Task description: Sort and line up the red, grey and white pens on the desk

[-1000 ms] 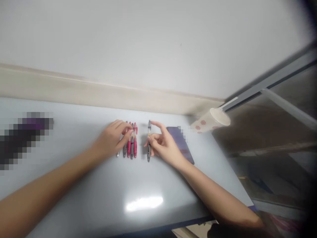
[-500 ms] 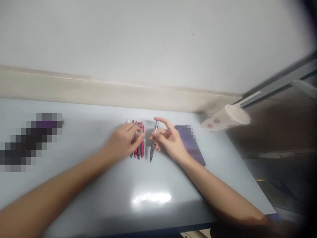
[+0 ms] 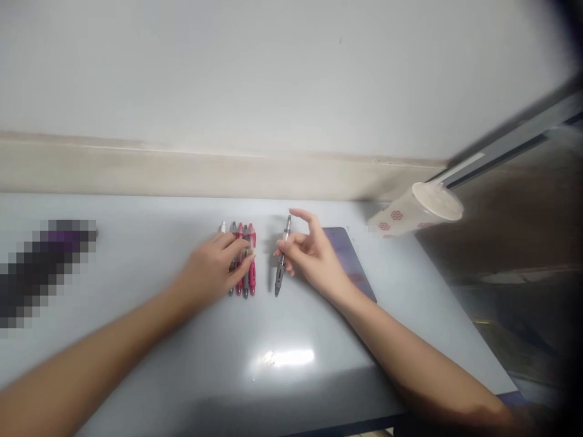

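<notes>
Several pens lie side by side on the table, among them a pink pen (image 3: 252,276) at the right end of the row and a dark pen (image 3: 246,285) beside it. Over this row rests my left hand (image 3: 212,267), its fingers and thumb closed around the pens' upper parts. Just to the right, my right hand (image 3: 314,255) pinches a grey and clear pen (image 3: 279,276) between thumb and fingers, its dark grip end pointing down toward me. The index finger of that hand is at the pen's top end.
A dark phone (image 3: 350,258) lies partly behind my right hand. A white lidded cup (image 3: 405,215) with red patterns stands at the back right of the table (image 3: 218,364). At the far left is a blurred-out dark object (image 3: 40,261). A wall rises behind.
The row of pens and my left hand sit slightly further left, with a wider gap to the pen in my right hand. My right index finger is a little more raised at the pen's top.
</notes>
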The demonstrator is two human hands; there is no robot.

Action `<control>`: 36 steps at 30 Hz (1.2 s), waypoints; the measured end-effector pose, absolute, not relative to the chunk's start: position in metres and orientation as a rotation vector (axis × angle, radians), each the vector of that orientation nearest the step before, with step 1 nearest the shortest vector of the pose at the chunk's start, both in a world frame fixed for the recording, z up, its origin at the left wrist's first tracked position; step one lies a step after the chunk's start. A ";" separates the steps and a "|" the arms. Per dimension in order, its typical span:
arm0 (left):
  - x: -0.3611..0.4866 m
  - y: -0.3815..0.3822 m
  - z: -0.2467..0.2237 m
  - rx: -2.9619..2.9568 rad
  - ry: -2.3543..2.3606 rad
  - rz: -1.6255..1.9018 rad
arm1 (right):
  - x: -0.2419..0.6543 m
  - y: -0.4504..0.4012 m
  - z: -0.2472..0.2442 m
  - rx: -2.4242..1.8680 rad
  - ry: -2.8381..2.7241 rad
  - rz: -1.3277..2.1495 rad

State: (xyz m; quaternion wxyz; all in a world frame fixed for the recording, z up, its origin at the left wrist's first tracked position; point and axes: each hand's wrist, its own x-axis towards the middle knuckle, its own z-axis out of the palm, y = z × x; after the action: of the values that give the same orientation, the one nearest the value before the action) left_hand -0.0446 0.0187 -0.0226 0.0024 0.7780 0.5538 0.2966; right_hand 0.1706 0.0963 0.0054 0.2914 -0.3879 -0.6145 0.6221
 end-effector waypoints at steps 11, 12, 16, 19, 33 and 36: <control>-0.036 0.013 -0.017 2.307 1.778 1.105 | 0.179 0.102 0.011 -0.960 -1.791 1.698; -0.036 0.013 -0.018 2.313 1.765 1.106 | 0.179 0.102 0.011 -0.962 -1.799 1.692; -0.037 0.014 -0.020 2.366 1.692 1.132 | 0.179 0.100 0.010 -0.980 -1.797 1.658; -0.037 0.015 -0.020 2.441 1.596 1.121 | 0.178 0.101 0.009 -1.000 -1.816 1.640; -0.040 0.012 -0.017 2.561 1.438 1.125 | 0.181 0.106 0.012 -1.076 -1.814 1.548; -0.041 0.013 -0.018 2.564 1.450 1.132 | 0.181 0.106 0.010 -1.088 -1.815 1.547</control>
State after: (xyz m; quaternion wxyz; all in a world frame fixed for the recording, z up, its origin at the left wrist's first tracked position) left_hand -0.0407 0.0132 -0.0184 -0.0071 0.8125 0.4596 0.3587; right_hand 0.1811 0.1063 0.0102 0.2571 -0.4011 -0.6692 0.5702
